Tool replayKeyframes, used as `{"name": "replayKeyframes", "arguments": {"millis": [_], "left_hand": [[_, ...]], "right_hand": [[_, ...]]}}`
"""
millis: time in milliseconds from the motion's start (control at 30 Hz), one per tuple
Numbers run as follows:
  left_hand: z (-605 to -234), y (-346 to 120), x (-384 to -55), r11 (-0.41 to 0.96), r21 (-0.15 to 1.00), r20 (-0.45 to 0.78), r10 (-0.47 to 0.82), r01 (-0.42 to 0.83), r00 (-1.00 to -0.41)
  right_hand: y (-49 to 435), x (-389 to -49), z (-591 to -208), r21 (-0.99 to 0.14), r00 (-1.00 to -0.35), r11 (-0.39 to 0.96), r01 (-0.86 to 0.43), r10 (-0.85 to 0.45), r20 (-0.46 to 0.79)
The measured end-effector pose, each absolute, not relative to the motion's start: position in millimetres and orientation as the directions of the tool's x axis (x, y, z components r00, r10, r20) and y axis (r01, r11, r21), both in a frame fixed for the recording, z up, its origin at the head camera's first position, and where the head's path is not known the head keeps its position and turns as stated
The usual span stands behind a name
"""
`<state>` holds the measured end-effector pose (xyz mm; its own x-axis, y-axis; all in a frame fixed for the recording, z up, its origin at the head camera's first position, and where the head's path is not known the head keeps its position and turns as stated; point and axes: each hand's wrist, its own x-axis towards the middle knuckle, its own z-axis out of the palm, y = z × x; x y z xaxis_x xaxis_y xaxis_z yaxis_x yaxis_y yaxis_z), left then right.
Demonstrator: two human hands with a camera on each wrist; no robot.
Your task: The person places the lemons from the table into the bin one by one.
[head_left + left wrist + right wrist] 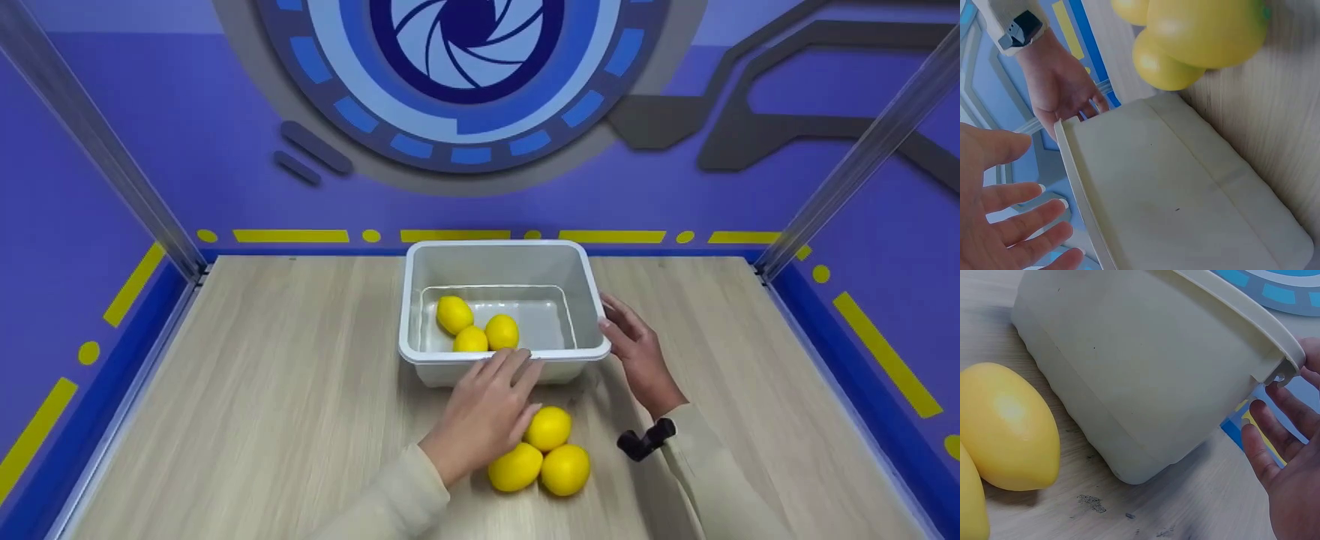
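A white plastic bin stands at the back middle of the table. Three lemons lie inside it, towards its left: one lemon behind, another to the right, a third near the front wall. My left hand is over the bin's front rim, fingers extended and spread; the left wrist view shows its palm empty. At the bin's right side is my right hand, its thumb at the rim and its fingers loosely bent alongside. Three more lemons sit together on the table before the bin, beside my left hand.
The wood-patterned table extends to both sides of the bin. Behind it rises a purple-blue printed wall, close to the bin's back. Metal posts stand at the rear corners. A black device is on the right wrist.
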<state>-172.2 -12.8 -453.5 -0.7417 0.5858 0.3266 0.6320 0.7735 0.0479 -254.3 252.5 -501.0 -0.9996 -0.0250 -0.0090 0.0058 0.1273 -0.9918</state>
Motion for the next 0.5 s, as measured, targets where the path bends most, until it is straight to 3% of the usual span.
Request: {"name": "replayKeyframes", "arguments": {"millis": [500], "left_hand": [[-458,-14,-161,0.750,0.030,0.374,0.605,0.661,-0.703]], "right_hand": [[253,-255,-502,-0.990,-1.000,0.138,-0.012,-0.025,0.008]]}}
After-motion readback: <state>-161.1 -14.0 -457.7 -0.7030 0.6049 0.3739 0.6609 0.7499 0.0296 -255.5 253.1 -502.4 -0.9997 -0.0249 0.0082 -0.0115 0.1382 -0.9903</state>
